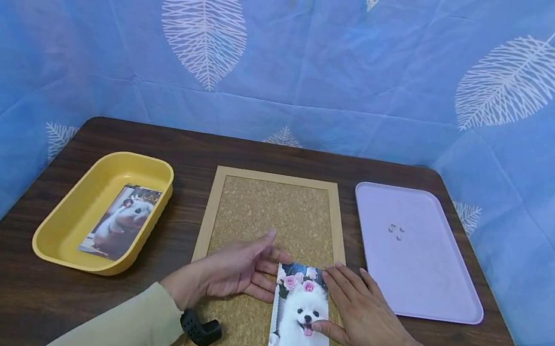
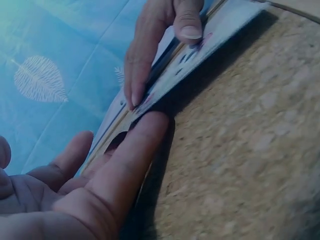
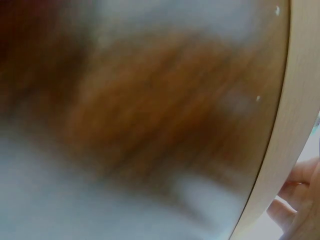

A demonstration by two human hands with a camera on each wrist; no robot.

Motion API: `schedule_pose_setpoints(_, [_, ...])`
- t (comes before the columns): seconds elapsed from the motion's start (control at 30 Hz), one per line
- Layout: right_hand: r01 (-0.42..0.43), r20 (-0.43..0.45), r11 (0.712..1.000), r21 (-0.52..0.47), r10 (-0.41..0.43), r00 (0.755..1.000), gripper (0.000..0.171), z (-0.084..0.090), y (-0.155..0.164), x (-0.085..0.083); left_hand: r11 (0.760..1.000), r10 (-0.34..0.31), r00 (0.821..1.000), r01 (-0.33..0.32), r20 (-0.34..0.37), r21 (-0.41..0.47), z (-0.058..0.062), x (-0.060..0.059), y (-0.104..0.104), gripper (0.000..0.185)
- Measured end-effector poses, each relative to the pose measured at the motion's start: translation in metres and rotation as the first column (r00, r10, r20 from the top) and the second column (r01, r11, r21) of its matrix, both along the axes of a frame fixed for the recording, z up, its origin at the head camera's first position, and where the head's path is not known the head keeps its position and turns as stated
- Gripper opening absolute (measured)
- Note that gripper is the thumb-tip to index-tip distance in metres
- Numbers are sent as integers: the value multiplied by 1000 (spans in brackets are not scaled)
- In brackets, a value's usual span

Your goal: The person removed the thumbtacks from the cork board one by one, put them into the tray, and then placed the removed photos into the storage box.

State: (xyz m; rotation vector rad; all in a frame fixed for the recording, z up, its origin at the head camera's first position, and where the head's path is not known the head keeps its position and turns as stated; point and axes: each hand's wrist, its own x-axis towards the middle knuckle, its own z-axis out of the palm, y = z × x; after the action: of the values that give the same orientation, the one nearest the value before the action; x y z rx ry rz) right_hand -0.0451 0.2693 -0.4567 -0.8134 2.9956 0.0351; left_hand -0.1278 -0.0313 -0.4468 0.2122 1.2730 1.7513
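A photo card of a white fluffy dog with pink flowers on its head (image 1: pixel 308 305) lies over the lower right of a wood-framed corkboard (image 1: pixel 272 208). In the left wrist view, the card's near edge stands slightly off the cork, with a shadow beneath. My left hand (image 1: pixel 245 271) touches the card's left edge with extended fingers, palm turned toward it. Along the right side, my right hand (image 1: pixel 368 320) rests with straight fingers at the upper right corner and its thumb on the picture. The right wrist view is mostly blurred, showing part of the frame (image 3: pixel 285 125).
Left of the board stands a yellow bin (image 1: pixel 57 223) holding a photo card of a crowned white mouse-like animal (image 1: pixel 122 221). A lilac tray (image 1: pixel 418 280) at the right carries several tiny shiny pieces (image 1: pixel 400 238). The dark wooden table (image 1: pixel 194 148) meets a blue leaf-patterned cloth behind.
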Motion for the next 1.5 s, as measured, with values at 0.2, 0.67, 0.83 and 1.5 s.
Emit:
schedule_pose_setpoints(0.2, [-17, -42, 1000, -23, 16, 999, 91, -1, -1, 1, 1000, 31, 1000, -31, 7, 1, -3, 6, 4, 64])
schedule_pose_setpoints(0.67, [18, -2, 1000, -16, -18, 1000, 95, -1, -3, 1, 993, 80, 997, -81, -19, -84, -7, 8, 10, 33])
schedule_pose_setpoints(0.83, [11, -11, 1000, -26, -11, 1000, 94, -1, -3, 2, 989, 94, 993, -101, -68, -110, -6, 10, 14, 36])
schedule_pose_setpoints(1.5, [10, -22, 1000, -18, -11, 1000, 90, 1, -1, 5, 982, 131, 972, -154, -193, -105, -2, 9, 4, 46])
